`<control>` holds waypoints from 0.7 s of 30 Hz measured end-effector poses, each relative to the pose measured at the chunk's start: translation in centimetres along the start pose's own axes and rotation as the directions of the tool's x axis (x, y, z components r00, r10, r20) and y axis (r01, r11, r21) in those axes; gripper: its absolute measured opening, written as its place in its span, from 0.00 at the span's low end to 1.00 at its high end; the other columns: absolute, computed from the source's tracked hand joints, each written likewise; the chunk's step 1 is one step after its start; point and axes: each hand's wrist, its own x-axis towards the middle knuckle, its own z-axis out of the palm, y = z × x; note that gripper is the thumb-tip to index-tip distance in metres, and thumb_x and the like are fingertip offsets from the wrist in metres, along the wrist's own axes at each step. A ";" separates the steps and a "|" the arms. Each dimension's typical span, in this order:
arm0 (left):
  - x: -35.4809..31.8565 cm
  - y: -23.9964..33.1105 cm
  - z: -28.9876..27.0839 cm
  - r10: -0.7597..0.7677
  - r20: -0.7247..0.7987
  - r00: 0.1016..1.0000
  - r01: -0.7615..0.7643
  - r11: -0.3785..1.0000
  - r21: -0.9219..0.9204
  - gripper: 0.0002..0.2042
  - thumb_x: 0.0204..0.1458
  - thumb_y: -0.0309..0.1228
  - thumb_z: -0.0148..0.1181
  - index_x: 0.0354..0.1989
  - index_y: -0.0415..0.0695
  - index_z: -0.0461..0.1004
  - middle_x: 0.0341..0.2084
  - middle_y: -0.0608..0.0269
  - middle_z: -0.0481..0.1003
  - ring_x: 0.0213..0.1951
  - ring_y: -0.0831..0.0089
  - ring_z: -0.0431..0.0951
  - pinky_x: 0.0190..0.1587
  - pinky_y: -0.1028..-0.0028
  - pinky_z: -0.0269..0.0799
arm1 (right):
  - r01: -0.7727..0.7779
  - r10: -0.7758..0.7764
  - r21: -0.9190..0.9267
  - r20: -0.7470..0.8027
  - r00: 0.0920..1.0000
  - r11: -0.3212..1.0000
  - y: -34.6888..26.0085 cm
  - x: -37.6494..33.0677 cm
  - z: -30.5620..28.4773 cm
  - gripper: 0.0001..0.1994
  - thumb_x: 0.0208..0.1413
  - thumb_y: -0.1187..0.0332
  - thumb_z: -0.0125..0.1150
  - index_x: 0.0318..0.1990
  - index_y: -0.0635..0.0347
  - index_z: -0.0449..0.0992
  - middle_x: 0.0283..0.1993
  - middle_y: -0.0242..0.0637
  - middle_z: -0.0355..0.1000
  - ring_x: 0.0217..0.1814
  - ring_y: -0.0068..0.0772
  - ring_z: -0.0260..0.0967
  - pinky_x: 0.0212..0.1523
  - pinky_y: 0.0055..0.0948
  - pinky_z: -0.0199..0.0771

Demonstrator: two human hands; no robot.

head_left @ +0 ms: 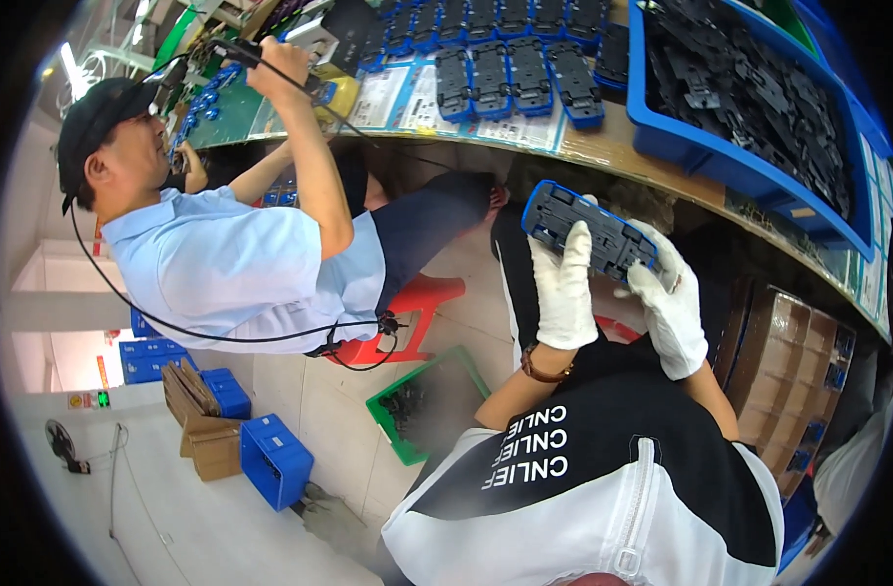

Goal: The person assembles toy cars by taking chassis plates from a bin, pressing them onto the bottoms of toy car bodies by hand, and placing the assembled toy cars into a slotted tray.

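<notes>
Between my hands, over my lap, is a toy car (585, 227) with a blue body, turned so its black underside faces up. White gloves cover both hands. My left hand (565, 283) grips the car's near long side, thumb resting on the black base. At the car's right end, my right hand (669, 298) holds it with thumb and fingers. On the bench ahead, several similar toy cars (489, 80) lie in rows, black undersides up. The blue bin (720, 161) to their right is heaped with black plastic base plates (749, 93).
At left a co-worker (231, 254) in a light blue shirt sits on a red stool (407, 317), holding a corded tool (233, 53). A green crate (456, 376) of black parts stands on the floor. Below the bench at right is a divided cardboard box (783, 381).
</notes>
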 end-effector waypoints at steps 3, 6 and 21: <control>0.2 0.1 -0.1 0.010 -0.008 1.000 -0.011 0.999 -0.037 0.20 0.60 0.28 0.53 0.61 0.44 0.59 0.52 0.53 0.72 0.47 0.66 0.76 0.52 0.66 0.74 | -0.003 0.003 0.004 0.012 1.000 1.000 0.1 -0.1 0.4 0.29 0.54 0.66 0.63 0.61 0.68 0.63 0.53 0.39 0.68 0.50 0.28 0.69 0.46 0.28 0.77; 0.6 0.2 -0.1 0.024 0.002 1.000 -0.024 1.000 0.005 0.20 0.61 0.30 0.53 0.60 0.43 0.59 0.51 0.52 0.72 0.45 0.64 0.77 0.50 0.66 0.75 | -0.016 0.016 0.006 -0.013 1.000 1.000 -0.1 0.1 0.9 0.28 0.53 0.69 0.62 0.61 0.68 0.64 0.54 0.39 0.68 0.51 0.26 0.68 0.48 0.27 0.74; 3.3 1.2 -1.1 -0.131 0.058 0.990 0.134 0.990 -0.037 0.18 0.63 0.38 0.51 0.57 0.45 0.60 0.49 0.56 0.73 0.42 0.74 0.76 0.46 0.72 0.75 | 0.036 -0.037 -0.009 -0.048 0.998 0.999 0.8 1.3 2.2 0.31 0.52 0.72 0.62 0.63 0.70 0.60 0.56 0.41 0.67 0.54 0.28 0.67 0.55 0.27 0.68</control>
